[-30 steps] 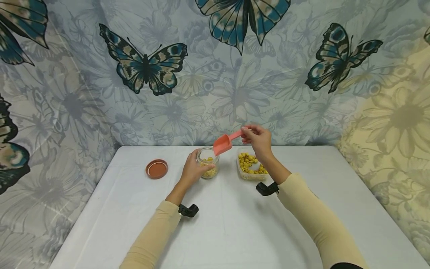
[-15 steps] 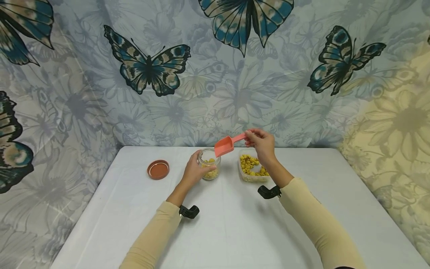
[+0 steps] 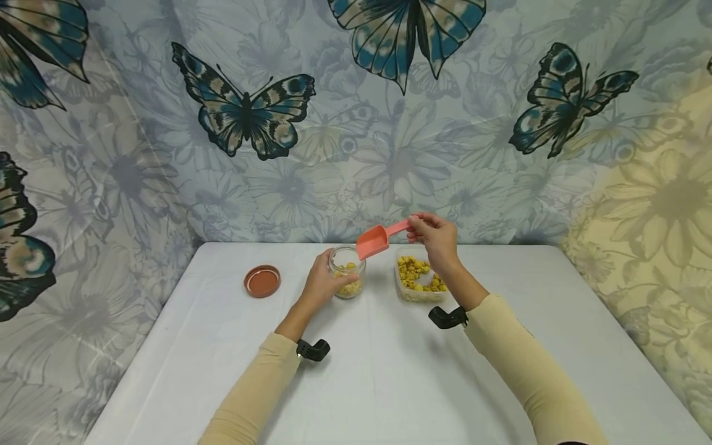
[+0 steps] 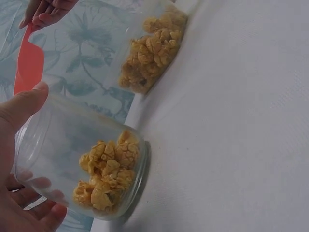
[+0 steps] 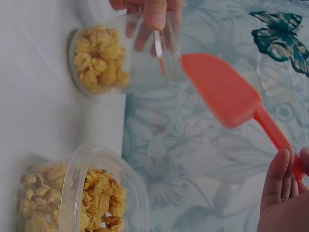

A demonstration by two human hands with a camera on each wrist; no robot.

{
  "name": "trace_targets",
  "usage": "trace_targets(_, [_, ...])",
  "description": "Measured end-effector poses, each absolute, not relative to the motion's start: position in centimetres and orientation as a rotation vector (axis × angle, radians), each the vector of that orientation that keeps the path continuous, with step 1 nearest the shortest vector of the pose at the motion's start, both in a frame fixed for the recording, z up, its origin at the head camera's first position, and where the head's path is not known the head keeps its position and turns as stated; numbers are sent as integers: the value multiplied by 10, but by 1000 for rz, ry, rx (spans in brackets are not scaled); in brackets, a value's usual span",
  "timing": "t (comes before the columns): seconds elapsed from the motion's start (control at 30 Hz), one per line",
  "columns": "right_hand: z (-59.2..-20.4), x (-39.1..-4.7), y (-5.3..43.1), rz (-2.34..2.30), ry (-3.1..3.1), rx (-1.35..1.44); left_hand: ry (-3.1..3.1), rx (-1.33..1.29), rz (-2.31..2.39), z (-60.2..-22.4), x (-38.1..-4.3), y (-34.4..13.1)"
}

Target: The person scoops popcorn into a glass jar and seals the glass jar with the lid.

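My left hand (image 3: pixel 324 281) grips a clear glass jar (image 4: pixel 72 130) round its upper part, thumb on the near side and fingers behind. Caramel-coloured popcorn (image 4: pixel 108 176) fills the lower part of the jar, which stands upright on the table. With my right hand (image 3: pixel 436 241) I pinch the handle of a coral-pink scoop (image 5: pixel 222 89). The scoop tilts down to the left, its tip right at the jar's rim, and no popcorn shows in its bowl. Just right of the jar, a clear plastic tub (image 3: pixel 408 292) holds more popcorn (image 5: pixel 104 198), with a bare patch of its floor showing.
A reddish-brown jar lid (image 3: pixel 262 281) lies on the white-covered table (image 3: pixel 356 371), left of the jar. Behind the table's far edge hangs a butterfly-printed cloth (image 3: pixel 389 167). Black wrist cameras (image 3: pixel 313 350) sit on both wrists.
The scoop and right hand shift very slightly right in the view, staying at the jar's rim. The whole head view shifts a little as well. The left hand keeps its hold on the jar.
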State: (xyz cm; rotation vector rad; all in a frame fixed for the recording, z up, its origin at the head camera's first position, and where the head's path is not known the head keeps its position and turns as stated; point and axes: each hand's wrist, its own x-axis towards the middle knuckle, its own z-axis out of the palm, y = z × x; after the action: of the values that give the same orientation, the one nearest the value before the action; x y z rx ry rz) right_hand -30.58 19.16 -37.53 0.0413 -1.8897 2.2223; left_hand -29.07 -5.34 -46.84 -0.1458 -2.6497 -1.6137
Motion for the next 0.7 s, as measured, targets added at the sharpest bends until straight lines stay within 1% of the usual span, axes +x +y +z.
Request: trace_targets(0.7, [-377,-311,201,2311,-1807,13,-2691,-175,-1565,-463,-293,-53])
